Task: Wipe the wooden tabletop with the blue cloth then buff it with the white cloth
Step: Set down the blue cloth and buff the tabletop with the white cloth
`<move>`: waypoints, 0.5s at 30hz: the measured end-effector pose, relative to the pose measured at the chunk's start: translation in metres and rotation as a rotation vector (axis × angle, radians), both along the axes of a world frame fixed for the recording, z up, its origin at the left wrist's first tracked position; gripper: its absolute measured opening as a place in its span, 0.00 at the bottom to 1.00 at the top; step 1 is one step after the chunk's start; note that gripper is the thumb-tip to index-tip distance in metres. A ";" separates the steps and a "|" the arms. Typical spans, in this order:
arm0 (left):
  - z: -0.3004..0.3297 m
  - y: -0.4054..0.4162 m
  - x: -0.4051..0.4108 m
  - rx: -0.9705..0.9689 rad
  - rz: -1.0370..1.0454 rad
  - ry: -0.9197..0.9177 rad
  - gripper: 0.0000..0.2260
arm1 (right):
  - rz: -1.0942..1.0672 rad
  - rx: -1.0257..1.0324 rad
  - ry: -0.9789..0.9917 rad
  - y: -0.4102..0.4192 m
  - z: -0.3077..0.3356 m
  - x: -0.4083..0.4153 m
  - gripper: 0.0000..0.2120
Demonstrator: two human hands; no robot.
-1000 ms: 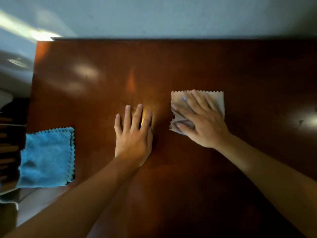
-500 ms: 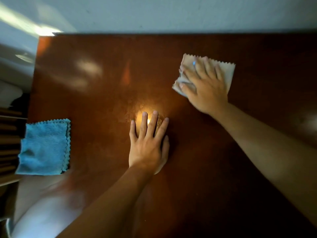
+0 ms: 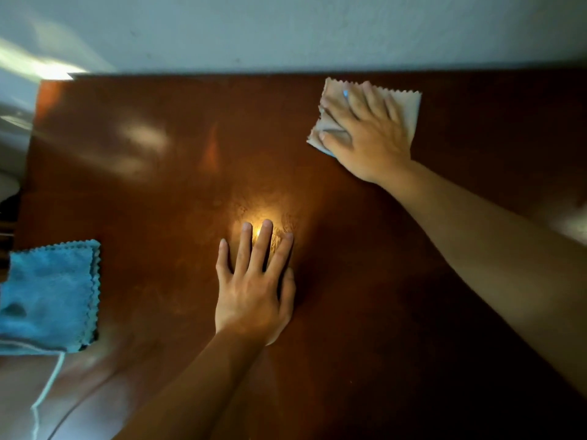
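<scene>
The right hand [image 3: 368, 134] lies flat on the white cloth [image 3: 409, 109], fingers spread across it and the thumb tucked over a rumpled fold at its near-left edge. Its grip is a pressing palm rather than a clench — a spread palm probably puts even pressure over the whole square, which suits buffing. The cloth sits near the far edge of the table [image 3: 158, 201], to the right of centre, close to the wall [image 3: 286, 30]; the reach there stretches the right arm out long.

The left hand [image 3: 254, 290] rests palm-down on bare wood near the middle of the table, fingers slightly apart, holding nothing. It looks to be a brace, taking the person's weight as they lean toward the far side. A warm spot of light glows on the varnish just beyond its fingertips.

The blue cloth [image 3: 47, 296] lies folded at the left edge of the table, partly overhanging it and well apart from both hands. Set aside like that, it suggests the wiping stage is finished and the buffing stage is in hand. A pale cord [image 3: 47, 385] trails below the blue cloth; what it belongs to cannot be told.
</scene>
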State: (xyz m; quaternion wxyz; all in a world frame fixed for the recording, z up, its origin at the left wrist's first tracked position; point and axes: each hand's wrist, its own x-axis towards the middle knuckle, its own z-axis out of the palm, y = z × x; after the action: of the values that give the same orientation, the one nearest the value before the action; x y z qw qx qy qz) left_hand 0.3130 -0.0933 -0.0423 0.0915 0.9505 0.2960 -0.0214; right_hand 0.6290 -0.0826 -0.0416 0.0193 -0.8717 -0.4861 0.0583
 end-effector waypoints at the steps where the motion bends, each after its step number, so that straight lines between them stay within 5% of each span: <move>1: 0.000 -0.001 0.000 0.004 0.000 0.001 0.24 | 0.002 0.006 0.007 -0.003 0.000 -0.006 0.31; 8: 0.000 -0.001 0.001 0.020 0.010 -0.006 0.25 | 0.178 0.122 0.018 -0.077 0.000 -0.096 0.30; 15: 0.001 -0.001 0.000 0.024 0.018 0.033 0.25 | 0.140 0.057 -0.023 -0.037 0.003 -0.039 0.33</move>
State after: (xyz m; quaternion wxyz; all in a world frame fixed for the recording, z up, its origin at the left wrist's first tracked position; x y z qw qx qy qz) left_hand 0.3132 -0.0946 -0.0413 0.0753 0.9484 0.3062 -0.0329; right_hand 0.5899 -0.1197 -0.0387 0.0346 -0.8354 -0.5474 0.0358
